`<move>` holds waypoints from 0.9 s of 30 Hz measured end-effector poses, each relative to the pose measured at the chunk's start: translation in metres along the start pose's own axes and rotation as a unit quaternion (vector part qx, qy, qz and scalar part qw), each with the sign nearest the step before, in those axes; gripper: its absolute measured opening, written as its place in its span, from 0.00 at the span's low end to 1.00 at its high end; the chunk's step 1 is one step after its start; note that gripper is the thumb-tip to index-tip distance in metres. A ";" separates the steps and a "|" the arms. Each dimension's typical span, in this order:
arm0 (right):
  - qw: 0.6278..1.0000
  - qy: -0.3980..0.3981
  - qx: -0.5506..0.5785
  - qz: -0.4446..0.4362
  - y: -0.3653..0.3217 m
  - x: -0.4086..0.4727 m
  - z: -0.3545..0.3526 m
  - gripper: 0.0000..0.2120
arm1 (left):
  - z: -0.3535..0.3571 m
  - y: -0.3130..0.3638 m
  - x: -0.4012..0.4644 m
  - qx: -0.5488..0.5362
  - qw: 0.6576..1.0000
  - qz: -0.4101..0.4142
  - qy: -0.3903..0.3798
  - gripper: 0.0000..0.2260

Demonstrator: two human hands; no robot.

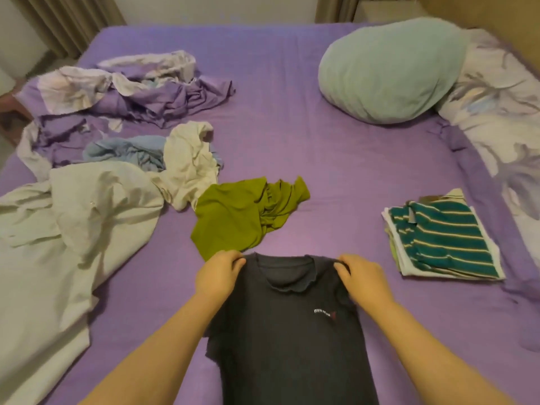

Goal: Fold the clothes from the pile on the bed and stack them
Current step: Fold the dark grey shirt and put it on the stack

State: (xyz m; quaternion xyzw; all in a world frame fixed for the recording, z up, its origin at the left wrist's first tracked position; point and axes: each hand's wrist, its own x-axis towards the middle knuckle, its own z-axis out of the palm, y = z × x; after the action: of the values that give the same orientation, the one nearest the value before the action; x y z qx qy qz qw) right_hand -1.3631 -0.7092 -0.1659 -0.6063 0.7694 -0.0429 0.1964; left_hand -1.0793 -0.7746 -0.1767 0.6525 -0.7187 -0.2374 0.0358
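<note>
both hands pinch the shoulders of one dark t-shirt, the left hand at one shoulder, the right hand at the other, fingers curled into the cloth. it lies flat on the bed right in front of the person, neck pointing away toward the far side, long axis running from the collar back to them, small chest print up. just beyond it sits one crumpled green garment. to the right, apart, one folded stack topped by a teal striped piece. left, a loose pile of pale and blue clothes. two pillows lie far right.
</note>
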 end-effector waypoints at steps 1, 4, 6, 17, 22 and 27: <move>1.000 -0.005 0.005 0.008 0.002 0.009 0.010 0.10 | 0.009 -0.003 0.011 0.028 1.000 0.007 -0.002 0.11; 1.000 -0.011 0.022 0.019 0.004 0.029 0.041 0.09 | 0.034 -0.011 0.034 0.107 0.994 0.036 -0.013 0.13; 0.999 -0.035 0.011 0.021 0.005 0.035 0.062 0.10 | 0.048 -0.016 0.043 0.135 0.989 0.054 -0.026 0.14; 0.997 0.038 0.011 0.063 0.031 0.116 0.058 0.15 | 0.055 -0.015 0.105 0.169 0.982 0.045 0.066 0.09; 0.992 -0.081 0.093 0.032 0.049 0.119 0.080 0.26 | 0.094 0.036 0.086 0.105 0.958 0.244 0.110 0.13; 0.962 -0.132 0.235 0.051 0.073 0.097 0.079 0.33 | 0.150 0.091 0.075 0.106 0.939 0.320 -0.068 0.24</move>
State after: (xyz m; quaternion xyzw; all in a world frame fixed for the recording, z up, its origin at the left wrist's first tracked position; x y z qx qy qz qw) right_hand -1.4199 -0.7686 -0.2847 -0.5033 0.7348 -0.1318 0.4352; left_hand -1.2281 -0.7989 -0.2942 0.3707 -0.9111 -0.1799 -0.0081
